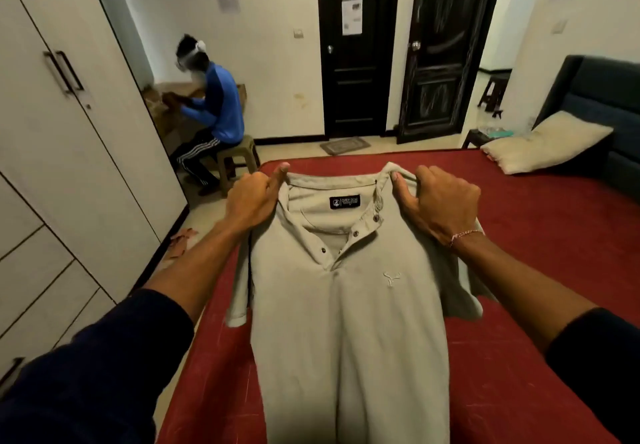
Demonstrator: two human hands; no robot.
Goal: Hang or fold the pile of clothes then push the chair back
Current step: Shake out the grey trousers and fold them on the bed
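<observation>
A light grey polo shirt (349,332) hangs in front of me, front side facing me, over the red bed (540,235). My left hand (252,197) grips its left shoulder beside the collar. At the other shoulder my right hand (440,201) pinches the fabric, thumb under the collar edge. Both short sleeves droop at the sides. The collar buttons are undone and a black label shows inside the neck. No pile of clothes or chair from the task is in view.
A white wardrobe (69,152) lines the left wall. A person in a blue top (216,107) sits on a small stool (239,159) past the bed's far left corner. A beige pillow (543,142) leans at the dark headboard (606,97). Black doors (394,48) stand behind.
</observation>
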